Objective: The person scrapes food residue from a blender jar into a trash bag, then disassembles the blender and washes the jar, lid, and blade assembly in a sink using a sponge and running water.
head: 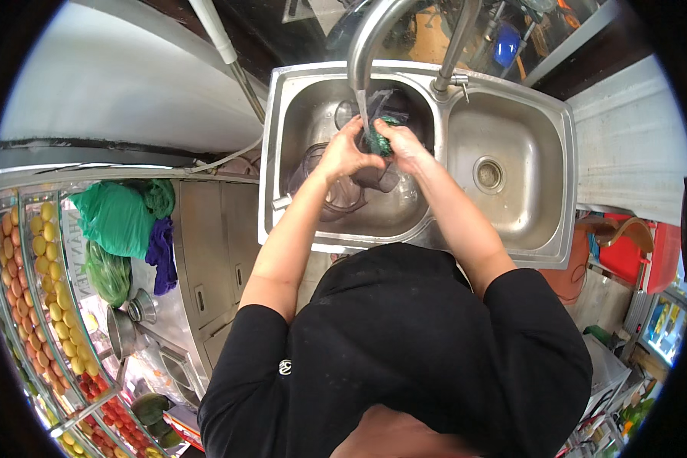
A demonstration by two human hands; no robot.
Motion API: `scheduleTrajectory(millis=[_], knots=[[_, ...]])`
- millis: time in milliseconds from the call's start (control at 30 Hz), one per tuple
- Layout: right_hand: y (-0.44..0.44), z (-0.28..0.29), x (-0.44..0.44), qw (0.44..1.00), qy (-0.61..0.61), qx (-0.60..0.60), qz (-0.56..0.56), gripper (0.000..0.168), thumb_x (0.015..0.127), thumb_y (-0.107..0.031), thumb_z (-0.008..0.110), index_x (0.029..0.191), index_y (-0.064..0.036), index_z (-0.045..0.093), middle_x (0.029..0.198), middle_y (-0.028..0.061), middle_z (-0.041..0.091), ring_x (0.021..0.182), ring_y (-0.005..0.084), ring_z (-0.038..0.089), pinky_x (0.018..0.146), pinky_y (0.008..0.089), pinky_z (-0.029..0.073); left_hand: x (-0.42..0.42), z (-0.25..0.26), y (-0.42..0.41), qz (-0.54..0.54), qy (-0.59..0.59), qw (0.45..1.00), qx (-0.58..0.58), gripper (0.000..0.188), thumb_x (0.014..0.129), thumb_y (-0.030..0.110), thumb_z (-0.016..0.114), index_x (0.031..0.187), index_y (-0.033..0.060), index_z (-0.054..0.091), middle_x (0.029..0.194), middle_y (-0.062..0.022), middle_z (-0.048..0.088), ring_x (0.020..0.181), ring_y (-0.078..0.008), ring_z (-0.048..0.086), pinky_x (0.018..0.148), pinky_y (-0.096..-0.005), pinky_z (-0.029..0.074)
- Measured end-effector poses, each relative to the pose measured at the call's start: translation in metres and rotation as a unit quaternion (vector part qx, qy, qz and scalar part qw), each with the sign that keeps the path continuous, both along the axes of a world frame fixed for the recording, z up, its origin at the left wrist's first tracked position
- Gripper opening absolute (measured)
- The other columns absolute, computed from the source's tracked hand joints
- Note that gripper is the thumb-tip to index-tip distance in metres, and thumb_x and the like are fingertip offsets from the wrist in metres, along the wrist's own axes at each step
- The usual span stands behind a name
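Observation:
Both of my hands are over the left basin [297,123] of a stainless steel double sink. My left hand [343,151] curves its fingers and thumb around a dark, see-through plastic container [380,178], whose full shape is hidden by the hands. In my right hand [403,146] is a shiny green scouring pad [380,140], pressed against the container. Water [363,111] runs from the curved metal faucet [360,51] down between the hands. Below my left hand, a clear plastic jug [343,197] lies in the basin. A clear round vessel [345,114] sits behind the fingers.
The right basin [506,131] has a round drain [488,175]. A metal counter [197,246] at the left holds a green plastic bag [117,217], a purple cloth [161,257] and a metal pot [120,332]. Rows of fruit [51,275] stand beyond. Red crates [661,257] are at the right.

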State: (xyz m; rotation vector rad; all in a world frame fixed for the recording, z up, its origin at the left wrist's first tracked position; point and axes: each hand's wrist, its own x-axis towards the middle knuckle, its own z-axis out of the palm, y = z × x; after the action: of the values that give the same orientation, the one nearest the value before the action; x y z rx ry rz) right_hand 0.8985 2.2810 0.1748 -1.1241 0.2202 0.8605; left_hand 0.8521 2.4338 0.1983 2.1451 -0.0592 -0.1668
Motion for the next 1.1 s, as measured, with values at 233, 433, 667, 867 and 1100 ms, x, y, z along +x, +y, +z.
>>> scheduleTrajectory(millis=[233, 433, 667, 867, 1100], knots=[[0.035, -0.037, 0.01, 0.98, -0.074, -0.125, -0.136, 0.026, 0.083, -0.019, 0.058, 0.086, 0.007, 0.064, 0.075, 0.0123, 0.061, 0.068, 0.016, 0.057, 0.059, 0.0327, 0.045, -0.009, -0.063, 0.014, 0.102, -0.052, 0.991, -0.072, 0.06, 0.086, 0.047, 0.049, 0.13, 0.0066, 0.042, 0.139, -0.0166, 0.033, 0.129, -0.0302, 0.03, 0.106, -0.0364, 0.024], [0.032, 0.013, 0.027, 0.989, 0.04, 0.052, -0.132, 0.029, 0.09, -0.026, 0.051, 0.094, 0.002, 0.059, 0.082, 0.01, 0.063, 0.067, 0.0202, 0.062, 0.063, 0.0387, 0.05, -0.025, -0.03, -0.019, 0.237, -0.084, 0.954, -0.162, 0.058, 0.091, 0.042, 0.045, 0.132, 0.0022, 0.035, 0.128, -0.0191, 0.044, 0.116, -0.0261, 0.045, 0.097, -0.0346, 0.034], [0.029, -0.014, -0.03, 0.945, -0.281, -0.128, 0.106, 0.039, 0.082, -0.037, 0.059, 0.095, 0.0, 0.062, 0.088, 0.0237, 0.061, 0.084, 0.0345, 0.061, 0.075, 0.0376, 0.046, 0.033, -0.013, -0.003, 0.304, -0.026, 0.952, 0.032, 0.052, 0.087, 0.05, 0.044, 0.113, 0.0059, 0.057, 0.094, -0.0199, 0.063, 0.091, -0.0308, 0.061, 0.079, -0.0374, 0.045], [0.013, -0.065, -0.035, 0.806, -0.561, -0.182, 0.04, 0.043, 0.072, -0.016, 0.068, 0.11, -0.003, 0.054, 0.109, 0.0187, 0.055, 0.101, 0.0339, 0.053, 0.085, 0.0391, 0.044, 0.071, -0.01, 0.01, 0.264, 0.005, 0.959, 0.101, 0.056, 0.088, 0.055, 0.038, 0.112, 0.0082, 0.058, 0.099, -0.0194, 0.063, 0.098, -0.0338, 0.058, 0.084, -0.0391, 0.043], [-0.013, -0.066, -0.031, 0.806, -0.441, -0.356, 0.172, 0.03, 0.077, -0.016, 0.059, 0.103, -0.003, 0.057, 0.101, 0.0187, 0.059, 0.092, 0.0372, 0.057, 0.08, 0.0428, 0.047, 0.055, 0.009, -0.009, 0.256, -0.07, 0.962, 0.066, 0.075, 0.078, 0.057, 0.055, 0.13, 0.0049, 0.041, 0.118, -0.0255, 0.051, 0.11, -0.0353, 0.05, 0.096, -0.037, 0.036]])
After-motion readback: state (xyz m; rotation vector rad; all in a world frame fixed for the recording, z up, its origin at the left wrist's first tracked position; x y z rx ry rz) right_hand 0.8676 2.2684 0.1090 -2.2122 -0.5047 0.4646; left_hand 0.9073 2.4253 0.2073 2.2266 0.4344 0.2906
